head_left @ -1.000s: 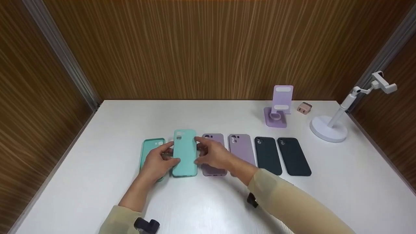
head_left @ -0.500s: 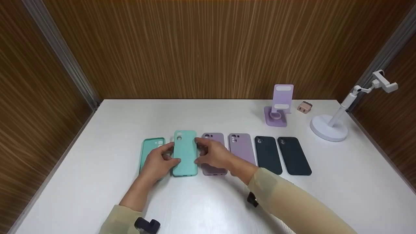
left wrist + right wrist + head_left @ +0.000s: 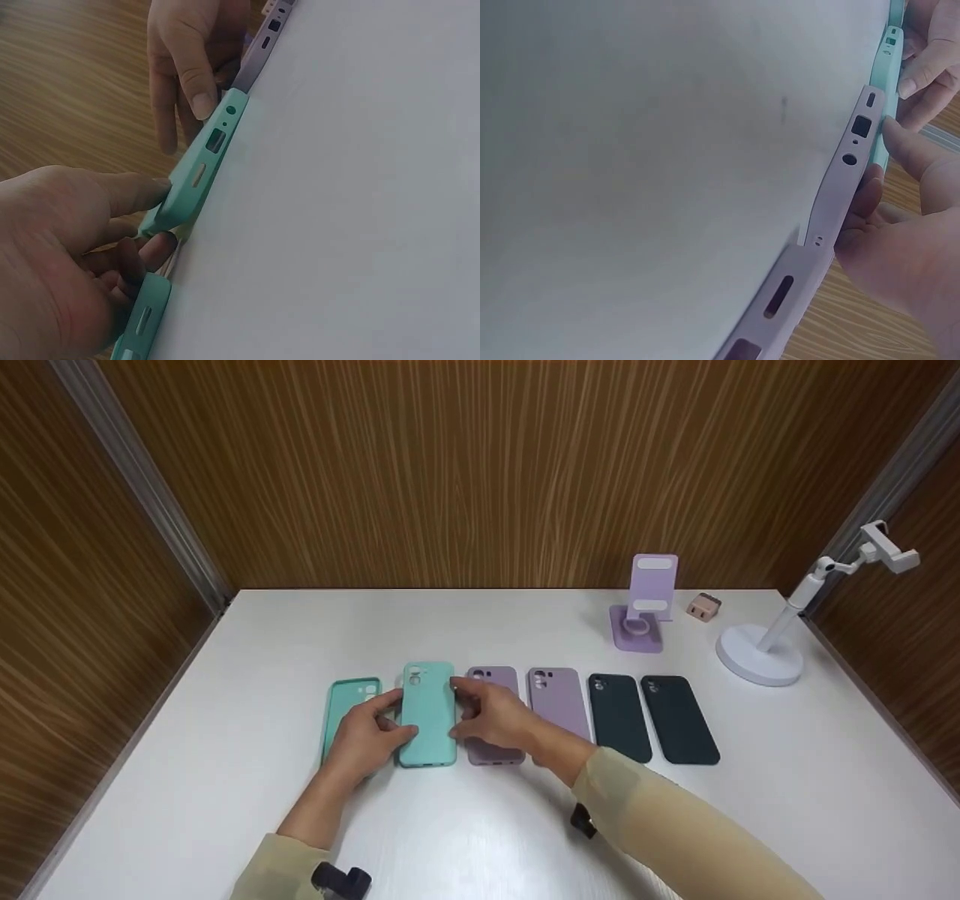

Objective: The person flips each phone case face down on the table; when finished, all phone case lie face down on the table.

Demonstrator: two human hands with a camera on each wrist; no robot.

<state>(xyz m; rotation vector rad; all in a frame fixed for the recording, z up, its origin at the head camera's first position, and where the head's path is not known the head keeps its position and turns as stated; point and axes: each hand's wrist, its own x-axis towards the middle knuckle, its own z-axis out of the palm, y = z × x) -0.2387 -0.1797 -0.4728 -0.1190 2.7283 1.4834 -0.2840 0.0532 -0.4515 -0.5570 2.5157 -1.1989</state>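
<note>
A mint-green phone case (image 3: 429,712) lies back side up between my two hands, with its camera cutouts at the far end. My left hand (image 3: 365,739) grips its left edge, thumb on the back and fingers at the side. On the opposite edge, my right hand (image 3: 495,714) holds it with thumb and index finger. In the left wrist view the near end of the mint case (image 3: 202,169) shows its port holes. A second mint case (image 3: 341,709), inner side up, lies partly hidden under my left hand. My right hand partly covers a purple case (image 3: 495,754).
Right of the hands, another purple case (image 3: 556,701) and two dark cases (image 3: 621,720) continue the row. Farther back stand a purple phone stand (image 3: 651,600), a pink charger plug (image 3: 703,607) and a white phone holder (image 3: 759,655). Wood-grain panels (image 3: 480,472) enclose the white table.
The far end of the held mint case has shifted slightly toward me and a touch to the right. Both hands keep nearly the same place and hold.
</note>
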